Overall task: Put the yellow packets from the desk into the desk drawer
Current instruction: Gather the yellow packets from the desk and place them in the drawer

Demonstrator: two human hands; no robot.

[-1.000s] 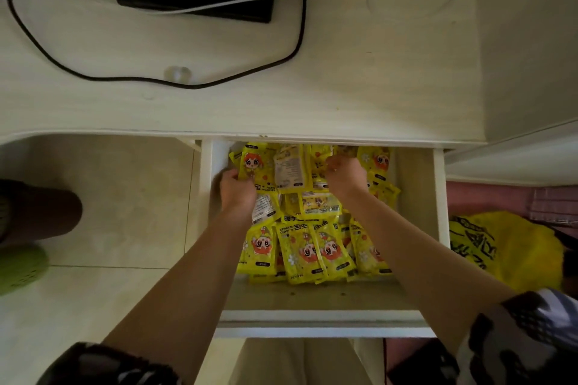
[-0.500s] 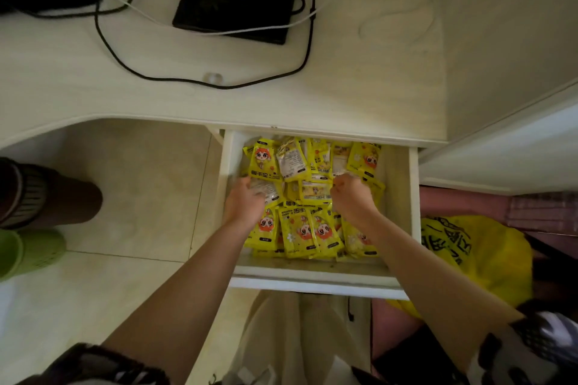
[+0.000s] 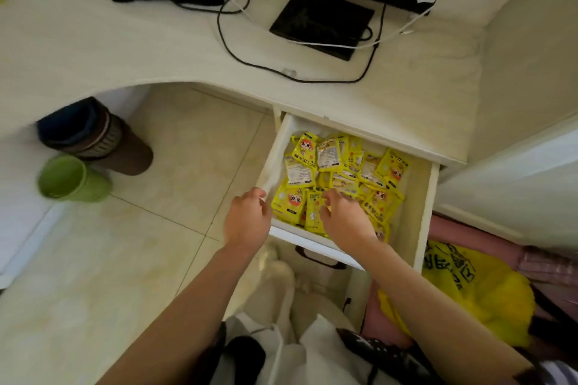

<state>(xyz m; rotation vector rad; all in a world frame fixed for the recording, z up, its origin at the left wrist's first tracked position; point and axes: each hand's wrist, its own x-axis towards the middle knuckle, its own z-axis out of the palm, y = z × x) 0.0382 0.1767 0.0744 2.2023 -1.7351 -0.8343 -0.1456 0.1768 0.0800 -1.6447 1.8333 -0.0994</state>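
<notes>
Glossy yellow packets [image 3: 344, 178], printed with cartoon faces and white labels, fill the open drawer [image 3: 420, 212] right of centre. Left hand [image 3: 248, 219] relaxed at its corner; right hand [image 3: 345, 220] fingers loosely curled over the packets, empty.

Pile of yellow packets [image 3: 341, 178] with cartoon faces, lying flat and overlapping inside the open white drawer [image 3: 422, 197].
</notes>
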